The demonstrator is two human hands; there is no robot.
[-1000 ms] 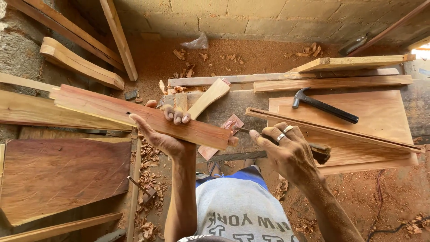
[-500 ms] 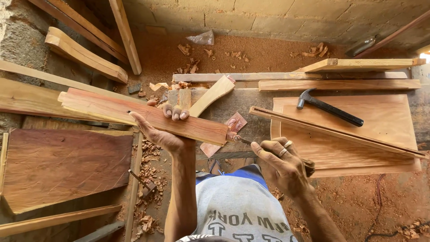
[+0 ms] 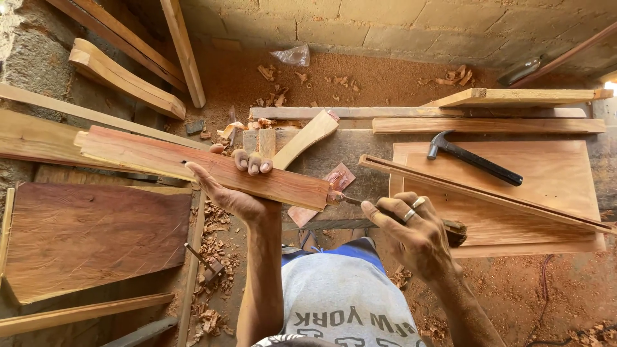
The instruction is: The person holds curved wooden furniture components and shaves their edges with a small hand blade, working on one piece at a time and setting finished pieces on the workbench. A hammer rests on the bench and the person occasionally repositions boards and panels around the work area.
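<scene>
My left hand (image 3: 234, 186) grips a long reddish wooden plank (image 3: 193, 166) from beneath, fingers curled over its far edge, holding it level across my body. My right hand (image 3: 411, 234) is closed around a chisel (image 3: 360, 202) with a dark wooden handle. The metal blade points left and its tip touches the plank's right end. A ring shows on one finger of the right hand.
A black hammer (image 3: 472, 157) lies on a light wooden board (image 3: 546, 193) at right, with a thin dark strip (image 3: 488, 196) across it. A dark wood panel (image 3: 90, 234) lies at left. Curved wood pieces, planks and shavings surround the bench by a block wall.
The right hand with the chisel has moved left, bringing the blade tip against the plank's right end. The left hand keeps its grip on the plank.
</scene>
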